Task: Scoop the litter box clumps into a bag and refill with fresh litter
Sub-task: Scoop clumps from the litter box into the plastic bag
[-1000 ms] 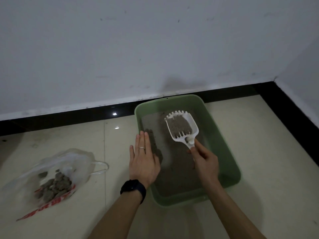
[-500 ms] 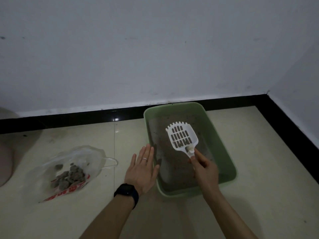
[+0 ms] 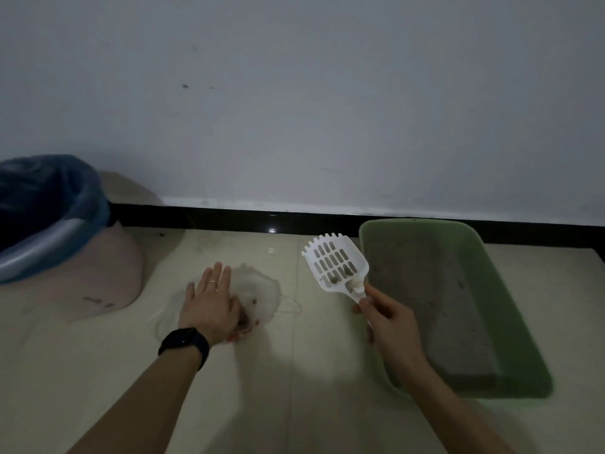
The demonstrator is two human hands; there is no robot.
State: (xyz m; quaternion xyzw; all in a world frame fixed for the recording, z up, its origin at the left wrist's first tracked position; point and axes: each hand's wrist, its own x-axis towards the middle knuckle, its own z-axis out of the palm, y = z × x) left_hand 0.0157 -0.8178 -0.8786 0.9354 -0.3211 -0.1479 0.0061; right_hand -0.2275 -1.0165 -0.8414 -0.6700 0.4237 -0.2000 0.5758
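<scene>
**Scoop up, bag pinned**

Your left hand [image 3: 211, 306] lay flat, fingers straight, on the bag [image 3: 262, 290], whose red print was too blurred to read. Your right hand [image 3: 386, 317] curled its fingers round the scoop [image 3: 334, 267] handle, between bag and litter box [image 3: 491, 267].
</scene>
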